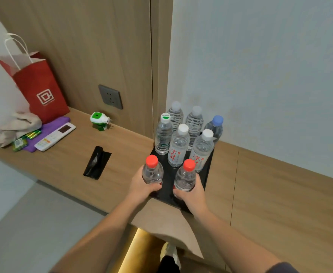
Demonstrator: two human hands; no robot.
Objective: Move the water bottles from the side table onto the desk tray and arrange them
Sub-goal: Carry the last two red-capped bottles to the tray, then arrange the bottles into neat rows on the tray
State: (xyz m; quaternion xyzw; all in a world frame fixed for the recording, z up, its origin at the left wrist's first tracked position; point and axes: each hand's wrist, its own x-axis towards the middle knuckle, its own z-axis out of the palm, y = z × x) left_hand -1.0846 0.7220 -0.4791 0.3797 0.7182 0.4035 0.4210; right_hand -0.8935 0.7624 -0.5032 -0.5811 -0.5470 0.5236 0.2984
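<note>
A black tray (208, 170) lies on the wooden desk (280, 194) against the wall. Several clear water bottles stand upright on it: two white-capped ones with red lettering (178, 146) in the middle, a green-and-white-capped one (163, 134) at the left, a blue-capped one (215, 127) at the back right. My left hand (142, 187) grips a red-capped bottle (152, 172) at the tray's front left corner. My right hand (192, 196) grips a second red-capped bottle (185, 178) at the tray's front. Both stand upright.
A flat black plastic bag (97, 162) lies on the desk left of the tray. Further left are a green plug-in device (99, 121), a white remote (55, 136), a red paper bag (36, 85) and a cloth (17, 125). A wall socket (110, 96) sits above.
</note>
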